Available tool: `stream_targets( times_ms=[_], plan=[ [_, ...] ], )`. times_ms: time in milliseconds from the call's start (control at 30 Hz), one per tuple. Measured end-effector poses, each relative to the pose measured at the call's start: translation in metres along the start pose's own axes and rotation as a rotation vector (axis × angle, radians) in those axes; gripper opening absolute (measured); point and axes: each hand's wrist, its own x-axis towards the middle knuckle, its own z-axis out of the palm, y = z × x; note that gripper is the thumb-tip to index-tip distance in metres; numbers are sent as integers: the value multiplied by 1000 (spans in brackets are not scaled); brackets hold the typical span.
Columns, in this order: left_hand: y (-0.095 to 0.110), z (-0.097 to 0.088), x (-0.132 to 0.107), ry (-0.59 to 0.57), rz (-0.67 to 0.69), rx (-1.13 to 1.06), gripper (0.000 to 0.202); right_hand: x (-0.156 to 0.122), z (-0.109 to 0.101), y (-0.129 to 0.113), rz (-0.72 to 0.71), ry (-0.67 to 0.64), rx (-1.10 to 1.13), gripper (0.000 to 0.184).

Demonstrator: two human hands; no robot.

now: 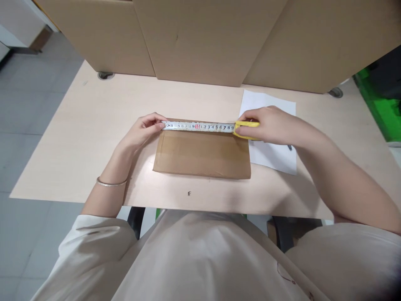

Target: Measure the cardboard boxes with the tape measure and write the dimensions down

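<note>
A brown cardboard box (200,156) lies flat on the pale wooden table (125,96). Along its far edge runs the white blade of a tape measure (213,126), drawn out with its numbers facing up. My left hand (147,127) pinches the blade's free end at the box's far left corner. Over at the far right corner, my right hand (266,125) is closed around the yellow case of the tape measure. Part of the case is hidden by my fingers.
A white sheet of paper (272,154) lies right of the box, partly under my right hand, with a small dark object (290,147) on it, perhaps a pen tip. Tall cardboard panels (200,42) stand along the table's back edge. Grey floor tiles (28,125) show at left.
</note>
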Motion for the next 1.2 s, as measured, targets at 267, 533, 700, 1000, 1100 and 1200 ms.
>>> stream_targets(
  times_ms=[267,533,700,1000,1100,1200],
  plan=[
    [30,8,-8,47,374,505,21,-3,50,-43,-225,274,-194,40],
    [34,38,-13,-80,426,619,57,-3,80,-49,-428,334,-280,48],
    [16,17,-7,-5,229,473,75,-7,80,-55,-458,353,-194,58],
    [28,31,-16,-65,-172,123,65,-24,22,108,129,617,42,43],
    [30,30,-14,-64,-150,194,60,-29,38,189,306,469,-31,65],
    [28,29,-13,-64,-153,197,54,-38,55,212,467,283,-77,64]
  ],
)
